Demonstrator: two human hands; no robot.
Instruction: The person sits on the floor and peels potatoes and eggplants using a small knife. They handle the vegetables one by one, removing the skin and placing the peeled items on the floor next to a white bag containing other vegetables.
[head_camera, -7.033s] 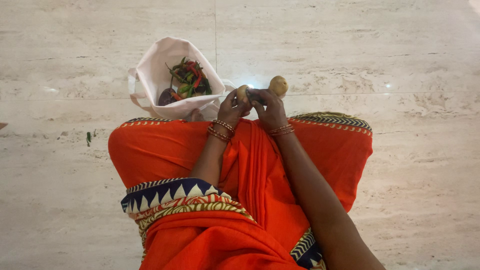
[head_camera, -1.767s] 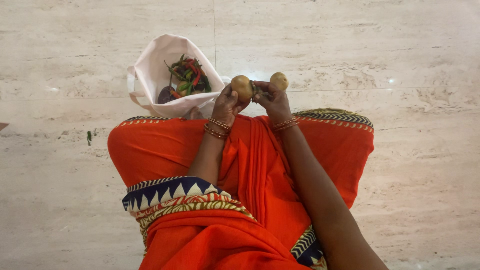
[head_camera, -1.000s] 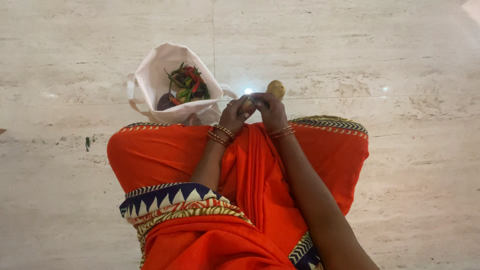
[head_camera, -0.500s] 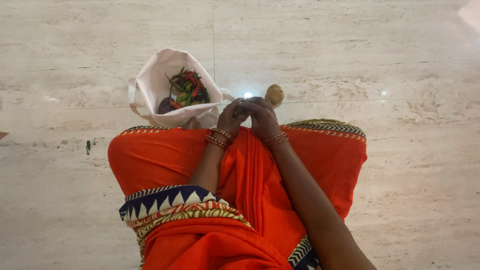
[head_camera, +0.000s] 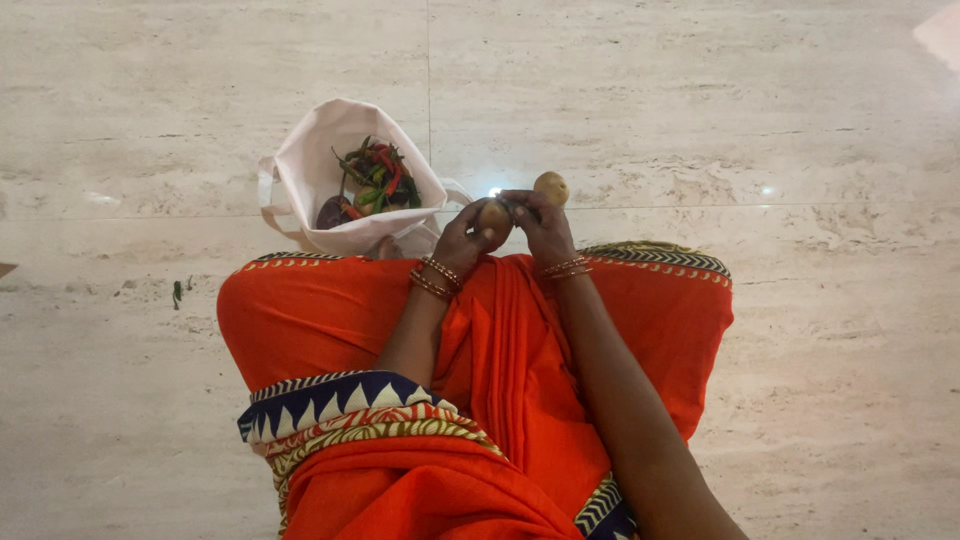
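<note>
Potato (head_camera: 495, 214) sits clasped in left hand (head_camera: 464, 236), right hand (head_camera: 543, 226) pinching its edge.

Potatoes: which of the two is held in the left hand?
The nearer potato, gripped by the left hand beside the white bag. The other potato sits farther out, above the right hand, which also pinches a small dark item I cannot identify.

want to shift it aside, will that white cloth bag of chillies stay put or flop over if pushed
The soft white cloth bag would probably crumple rather than slide; its walls already sag. It looks light, holding mostly red and green chillies. The open mouth might spill them if it tips.
</note>
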